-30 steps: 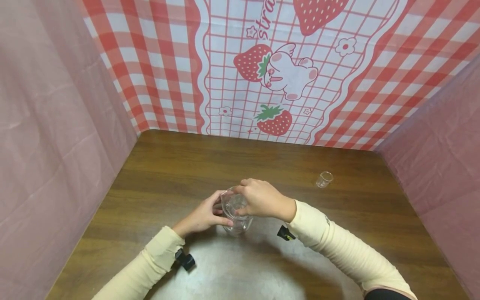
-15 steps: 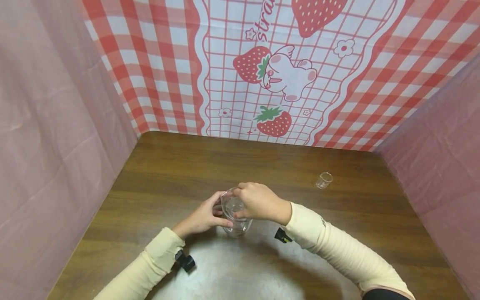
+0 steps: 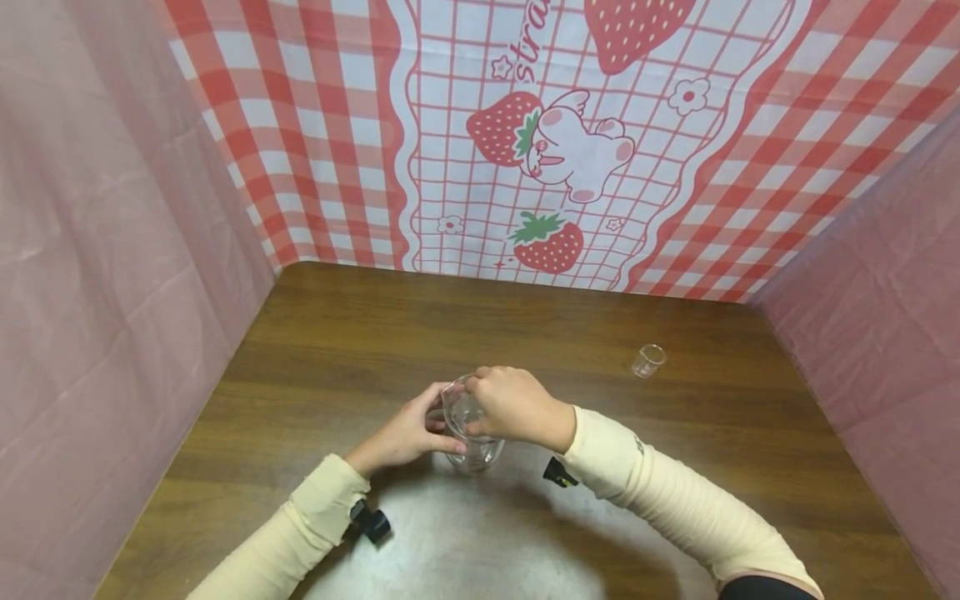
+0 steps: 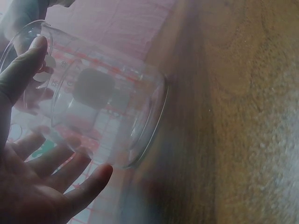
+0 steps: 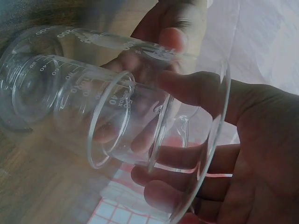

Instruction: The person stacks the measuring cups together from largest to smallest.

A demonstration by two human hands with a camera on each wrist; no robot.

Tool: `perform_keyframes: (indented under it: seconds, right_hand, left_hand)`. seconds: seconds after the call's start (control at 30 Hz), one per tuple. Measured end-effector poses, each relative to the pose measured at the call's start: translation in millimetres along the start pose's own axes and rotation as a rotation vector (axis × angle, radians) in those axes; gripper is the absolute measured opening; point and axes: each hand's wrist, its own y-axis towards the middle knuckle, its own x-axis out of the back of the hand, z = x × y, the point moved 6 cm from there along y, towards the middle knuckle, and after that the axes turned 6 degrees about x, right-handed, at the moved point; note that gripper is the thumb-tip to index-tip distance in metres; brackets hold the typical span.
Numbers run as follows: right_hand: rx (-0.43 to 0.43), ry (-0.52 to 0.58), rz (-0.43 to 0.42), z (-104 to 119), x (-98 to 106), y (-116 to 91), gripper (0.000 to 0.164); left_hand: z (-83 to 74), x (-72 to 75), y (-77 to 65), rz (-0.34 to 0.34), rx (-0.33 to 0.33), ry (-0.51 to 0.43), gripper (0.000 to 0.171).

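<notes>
A large glass beaker (image 3: 480, 457) stands upright on the table, between both hands. The left hand (image 3: 405, 429) holds its side, thumb at the front and fingers round the back. From above, the right hand (image 3: 517, 408) reaches past the rim. In the right wrist view, the fingers of that hand grip a small beaker (image 5: 140, 119) near its top. Its lower part is inside a medium beaker (image 5: 77, 79) with printed marks, which sits in the large beaker. The left wrist view shows the left thumb by the large rim, with the fingers spread along the glass.
A tiny glass beaker (image 3: 648, 361) stands at the back right of the brown wooden table (image 3: 360, 317). Pink cloth (image 3: 112, 292) hangs at both sides. A red and white strawberry cloth (image 3: 337, 167) covers the back.
The right hand has shifted slightly left and down towards the large beaker, and the small beaker sits lower inside. The left hand has kept its place.
</notes>
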Motion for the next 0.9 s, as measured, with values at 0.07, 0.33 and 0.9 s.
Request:
perform_keyframes:
  seconds: [0.07, 0.33, 0.9]
  right_hand:
    - [-0.003, -0.008, 0.001, 0.3, -1.1, 0.1, 0.049]
    - [0.009, -0.035, -0.011, 1.8, -4.1, -0.9, 0.048]
    - [0.054, -0.12, -0.044, 5.3, -8.0, 1.2, 0.051]
  left_hand:
    - [0.2, -0.1, -0.2, 0.002, -0.003, 0.006, 0.081]
    - [0.7, -0.1, -0.5, 0.003, -0.001, 0.015, 0.08]
    - [0.7, 0.6, -0.4, 0.001, 0.007, 0.013, 0.081]
